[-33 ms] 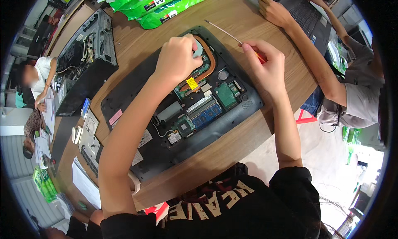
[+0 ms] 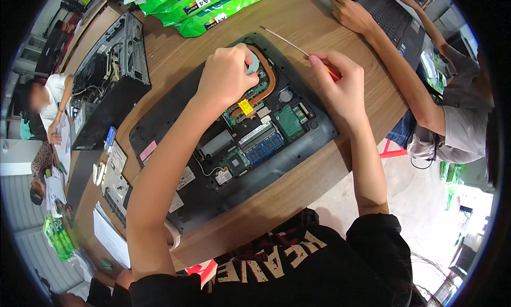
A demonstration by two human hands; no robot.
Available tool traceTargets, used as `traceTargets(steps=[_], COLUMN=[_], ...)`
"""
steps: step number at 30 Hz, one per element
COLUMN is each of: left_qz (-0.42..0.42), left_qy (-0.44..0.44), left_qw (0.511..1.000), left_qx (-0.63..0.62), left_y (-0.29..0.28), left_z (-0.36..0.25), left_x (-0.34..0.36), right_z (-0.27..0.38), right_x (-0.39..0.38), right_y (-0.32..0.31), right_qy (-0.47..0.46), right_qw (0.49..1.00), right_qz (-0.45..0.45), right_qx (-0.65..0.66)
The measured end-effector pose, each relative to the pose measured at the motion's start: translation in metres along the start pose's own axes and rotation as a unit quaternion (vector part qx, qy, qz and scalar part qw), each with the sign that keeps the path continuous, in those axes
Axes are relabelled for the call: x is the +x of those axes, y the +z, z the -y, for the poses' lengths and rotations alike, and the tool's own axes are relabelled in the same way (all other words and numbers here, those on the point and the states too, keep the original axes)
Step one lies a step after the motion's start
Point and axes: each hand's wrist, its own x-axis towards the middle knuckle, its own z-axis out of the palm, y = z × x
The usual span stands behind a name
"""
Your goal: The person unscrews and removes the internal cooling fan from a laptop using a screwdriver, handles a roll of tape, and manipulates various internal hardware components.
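A black laptop lies upside down on the table with its bottom cover off, its inner parts bare. My left hand is closed over the far part of the laptop, fingers curled down beside a pale grey piece; whether they grip it is hidden. A copper heat pipe curves past these fingers, with a yellow label near its lower end. Blue memory modules sit nearer to me. Over the laptop's right edge, my right hand grips a screwdriver, its thin shaft pointing up and left.
An opened computer case stands on the left. Near it lie a pale metal plate and papers. Green paper packs lie at the back. On the right, another person's arm reaches toward a second laptop.
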Motion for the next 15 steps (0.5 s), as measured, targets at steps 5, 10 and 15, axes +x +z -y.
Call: traceTargets(steps=[5, 10, 15], left_qz=[-0.008, -0.032, -0.077], left_qy=[0.006, 0.040, 0.119], left_qw=[1.000, 0.997, 0.987], left_qx=[-0.005, 0.051, 0.080], left_y=[-0.004, -0.002, 0.001], left_z=[0.004, -0.003, 0.004], left_x=[-0.004, -0.015, -0.025], right_z=[0.004, 0.005, 0.005], right_x=[0.002, 0.002, 0.001], right_y=[0.000, -0.003, -0.004], right_qy=[-0.024, -0.023, -0.026], right_qw=[1.000, 1.000, 0.999], right_qz=[-0.001, 0.005, 0.005], right_qx=[-0.006, -0.020, -0.020])
